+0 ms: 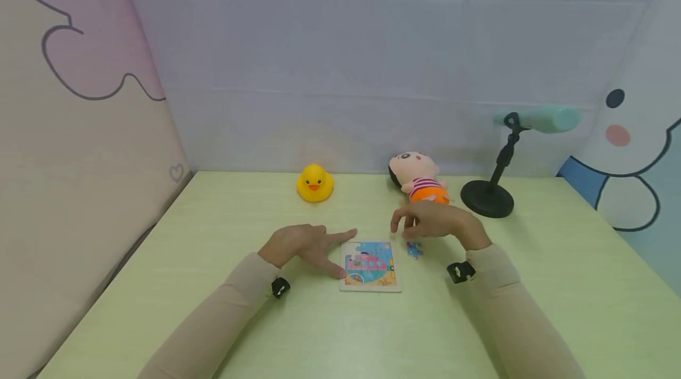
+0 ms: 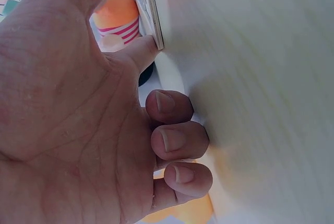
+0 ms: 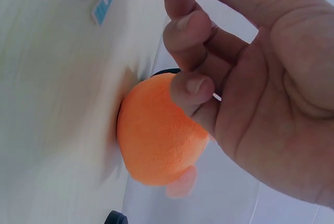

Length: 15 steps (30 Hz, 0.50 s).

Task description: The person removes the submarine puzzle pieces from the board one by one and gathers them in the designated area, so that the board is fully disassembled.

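My left hand [image 1: 314,247] touches the puzzle [image 1: 370,266]
Thumb and forefinger spread; right of the puzzle, my right hand [image 1: 432,219] hovers, loosely bent, empty.

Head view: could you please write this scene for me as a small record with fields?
Puzzle board: flat on table, showing a pink submarine
Left hand: thumb and index finger spread at the board's left side
Right hand: fingers bent, holding nothing, near the loose piece
Loose piece: on table, right of the board, apart from it
Behind: yellow duck, upright; doll, lying; black stand holding a mint-green cylinder
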{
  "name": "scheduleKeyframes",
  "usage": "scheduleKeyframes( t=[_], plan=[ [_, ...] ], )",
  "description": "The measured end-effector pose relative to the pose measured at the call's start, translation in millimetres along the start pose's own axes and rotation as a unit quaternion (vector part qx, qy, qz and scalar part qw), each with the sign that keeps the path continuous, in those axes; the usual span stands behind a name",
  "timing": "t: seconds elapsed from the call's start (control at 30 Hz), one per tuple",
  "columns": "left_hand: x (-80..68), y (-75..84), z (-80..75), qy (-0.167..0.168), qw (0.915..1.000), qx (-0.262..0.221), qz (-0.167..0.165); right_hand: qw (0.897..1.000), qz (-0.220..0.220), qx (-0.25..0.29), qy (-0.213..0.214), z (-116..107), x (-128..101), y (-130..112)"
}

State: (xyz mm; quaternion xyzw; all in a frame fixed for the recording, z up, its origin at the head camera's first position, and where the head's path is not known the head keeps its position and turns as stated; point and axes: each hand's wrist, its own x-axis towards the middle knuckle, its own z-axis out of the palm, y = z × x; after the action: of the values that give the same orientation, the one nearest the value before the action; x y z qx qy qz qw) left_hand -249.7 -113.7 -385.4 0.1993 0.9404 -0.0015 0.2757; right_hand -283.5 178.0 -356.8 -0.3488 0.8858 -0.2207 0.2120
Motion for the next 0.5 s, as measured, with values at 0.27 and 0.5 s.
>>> scheduleKeyframes(
  t=[0.27,0.5],
  plan=[
    [0.5,0.1,-1.2,-0.003,1.0,0.002,-0.007,1.0,-0.015,-0.014,-0.004,3,7,-6],
    [1.0,0.5,-2.3,-0.004,1.0,0.005,-0.005,0.999,-0.023,-0.031,-0.007,9,14,-10]
  ],
)
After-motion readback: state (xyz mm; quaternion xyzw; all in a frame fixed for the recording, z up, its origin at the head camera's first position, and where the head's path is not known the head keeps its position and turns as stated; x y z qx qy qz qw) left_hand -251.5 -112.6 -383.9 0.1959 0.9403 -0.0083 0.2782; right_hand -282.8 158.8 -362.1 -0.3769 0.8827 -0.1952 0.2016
